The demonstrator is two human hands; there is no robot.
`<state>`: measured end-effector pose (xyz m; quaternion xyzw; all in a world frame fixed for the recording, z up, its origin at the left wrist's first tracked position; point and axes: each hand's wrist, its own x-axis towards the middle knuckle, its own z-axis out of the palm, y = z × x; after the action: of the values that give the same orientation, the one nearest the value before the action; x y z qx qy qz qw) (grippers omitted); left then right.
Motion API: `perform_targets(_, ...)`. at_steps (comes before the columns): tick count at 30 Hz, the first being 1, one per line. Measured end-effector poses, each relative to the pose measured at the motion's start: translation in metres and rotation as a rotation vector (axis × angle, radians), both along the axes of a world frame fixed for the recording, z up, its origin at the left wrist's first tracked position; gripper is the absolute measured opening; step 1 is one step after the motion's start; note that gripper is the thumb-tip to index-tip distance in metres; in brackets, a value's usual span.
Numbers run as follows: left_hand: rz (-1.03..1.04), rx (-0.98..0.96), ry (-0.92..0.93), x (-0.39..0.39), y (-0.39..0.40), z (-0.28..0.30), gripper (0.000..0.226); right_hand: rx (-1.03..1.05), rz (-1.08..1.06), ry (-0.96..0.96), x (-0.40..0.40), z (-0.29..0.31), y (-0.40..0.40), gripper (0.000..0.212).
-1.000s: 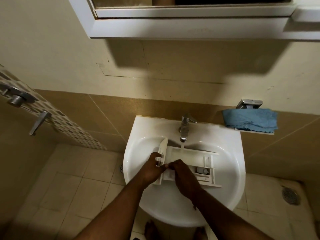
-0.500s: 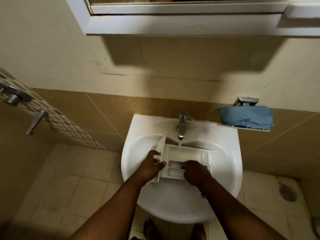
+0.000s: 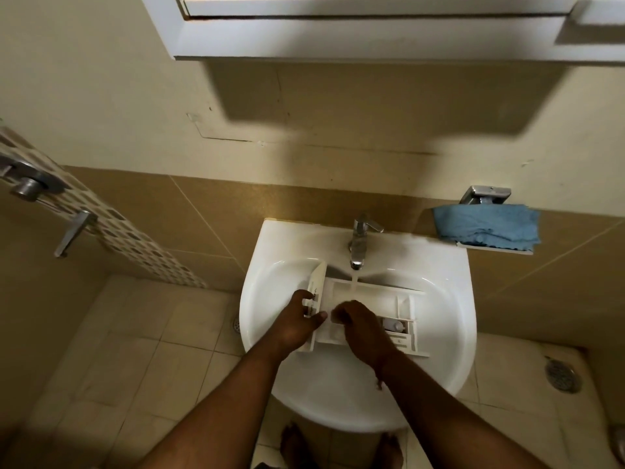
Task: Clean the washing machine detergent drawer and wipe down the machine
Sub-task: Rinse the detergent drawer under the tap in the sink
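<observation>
Lying crosswise in sink (image 3: 449,333) | detergent drawer (image 3: 368,296) | front panel left

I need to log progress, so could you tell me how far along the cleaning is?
Done: the detergent drawer is out and lies in the sink. In hand: the tap runs into it; the left hand grips its front panel, the right hand works inside. Left: wiping the machine; the blue cloth sits unused.

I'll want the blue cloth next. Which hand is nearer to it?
Right. The right hand is in the drawer, below-left of the cloth; the left hand grips the drawer's far end.
</observation>
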<state>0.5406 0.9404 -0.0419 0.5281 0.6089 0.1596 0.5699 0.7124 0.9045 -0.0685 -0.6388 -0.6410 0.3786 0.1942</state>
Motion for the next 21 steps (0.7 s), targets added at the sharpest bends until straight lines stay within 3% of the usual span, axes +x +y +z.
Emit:
perform_targets(3,-0.001,-0.022,0.015,-0.001,0.001,0.0,0.042,-0.011,0.108,-0.524,0.018,-0.014,-0.019,0.034)
perform_targets(4,-0.005,-0.02,0.019,-0.001,0.001,0.0,0.042,-0.052,0.105,-0.606,0.015,-0.011,-0.02,0.034)
perform_targets(6,-0.013,-0.01,0.027,-0.001,0.001,0.0,0.042,-0.103,0.115,-0.56,0.001,-0.004,-0.016,0.036)
perform_targets(9,-0.025,-0.001,0.049,-0.001,0.002,0.0,0.042,-0.05,0.192,-0.288,0.002,0.001,-0.005,0.042)
perform_targets(10,-0.025,-0.003,0.054,-0.001,0.002,0.0,0.042,-0.07,0.12,-0.188,0.008,0.002,0.001,0.037)
perform_targets(11,-0.025,-0.006,0.054,-0.001,0.002,0.0,0.043,-0.132,-0.058,-0.033,0.014,0.004,0.009,0.028)
perform_targets(13,-0.024,-0.022,0.041,-0.002,0.002,-0.001,0.044,-0.342,-0.556,0.486,0.019,0.013,0.026,0.016)
perform_targets(15,-0.017,-0.034,0.021,-0.003,0.002,-0.001,0.044,-0.458,-0.888,0.918,0.022,0.019,0.045,0.013)
perform_targets(17,-0.011,-0.03,0.013,-0.002,0.001,-0.002,0.043,-0.481,-1.027,1.127,0.02,0.021,0.056,0.016)
perform_targets(21,0.001,-0.029,0.019,-0.003,0.001,-0.005,0.041,-0.475,-1.05,1.323,0.015,0.017,0.045,0.021)
